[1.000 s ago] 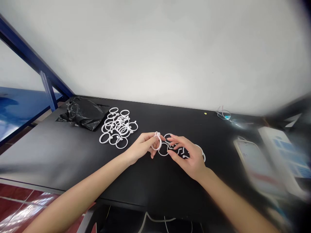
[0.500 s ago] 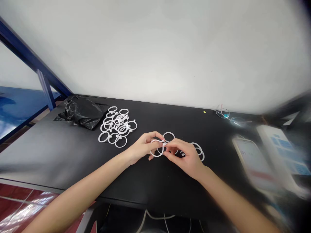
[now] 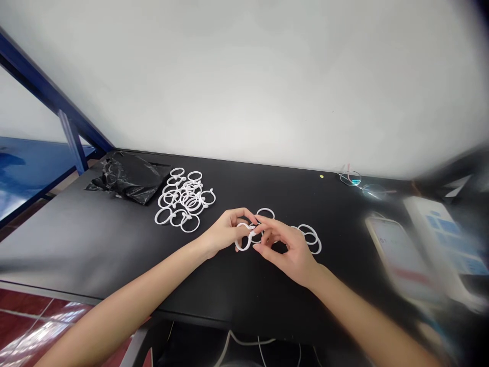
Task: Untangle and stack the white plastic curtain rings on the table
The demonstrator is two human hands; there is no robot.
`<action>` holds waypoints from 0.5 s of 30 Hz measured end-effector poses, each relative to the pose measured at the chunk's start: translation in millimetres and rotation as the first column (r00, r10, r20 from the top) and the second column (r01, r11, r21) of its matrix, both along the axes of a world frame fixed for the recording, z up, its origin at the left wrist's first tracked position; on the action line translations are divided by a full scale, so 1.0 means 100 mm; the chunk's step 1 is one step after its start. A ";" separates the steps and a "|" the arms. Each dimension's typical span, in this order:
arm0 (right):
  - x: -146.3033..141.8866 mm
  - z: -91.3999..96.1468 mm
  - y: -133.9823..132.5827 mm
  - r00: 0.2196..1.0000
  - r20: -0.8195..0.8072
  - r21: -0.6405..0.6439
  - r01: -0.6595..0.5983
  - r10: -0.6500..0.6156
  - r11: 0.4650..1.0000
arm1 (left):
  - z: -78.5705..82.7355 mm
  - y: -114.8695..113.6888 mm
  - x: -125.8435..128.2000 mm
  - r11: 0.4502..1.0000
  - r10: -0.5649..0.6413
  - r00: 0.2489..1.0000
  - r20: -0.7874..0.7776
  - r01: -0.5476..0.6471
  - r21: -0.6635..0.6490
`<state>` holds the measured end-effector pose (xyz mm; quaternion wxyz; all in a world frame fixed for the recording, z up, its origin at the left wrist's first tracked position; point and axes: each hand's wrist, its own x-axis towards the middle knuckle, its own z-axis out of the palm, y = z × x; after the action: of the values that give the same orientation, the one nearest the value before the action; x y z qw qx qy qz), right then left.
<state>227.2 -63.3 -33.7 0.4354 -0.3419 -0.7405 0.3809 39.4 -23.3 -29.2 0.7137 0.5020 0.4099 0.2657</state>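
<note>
Over the middle of the black table, a white plastic ring (image 3: 242, 248) with a small clasp is held between my two hands. My left hand (image 3: 225, 232) grips it from the left, thumb and fingers pinched on its upper side. At the clasp, the curled fingers of my right hand (image 3: 284, 244) press from the right, partly hiding it. Just behind my fingers lies another white ring (image 3: 265, 210). More white rings (image 3: 315, 242) overlap beside my right hand, some covered by it. To the left of my left hand is a loose pile of similar rings (image 3: 187, 199).
A crumpled black plastic bag (image 3: 132, 176) lies at the table's back left. Eyeglasses (image 3: 350, 178) rest at the back right, near a small yellow bit (image 3: 321, 176). A phone (image 3: 397, 250) and a white box (image 3: 445, 239) are at the right. Cables (image 3: 244, 340) hang below the front edge.
The ring between my hands has turned and looks narrower, its clasp shifted left and slightly down. My right hand has moved slightly left, closer to my left hand.
</note>
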 end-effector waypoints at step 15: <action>-0.05 0.07 -0.04 0.992 0.123 0.266 -0.056 0.024 0.962 | -0.10 -0.07 0.05 0.892 0.028 0.976 -0.214 0.072 0.446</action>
<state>222.4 -66.8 -27.2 0.4254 -0.2865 -0.8166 0.2647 44.8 -30.7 -39.2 0.5320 0.6843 0.4060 0.2895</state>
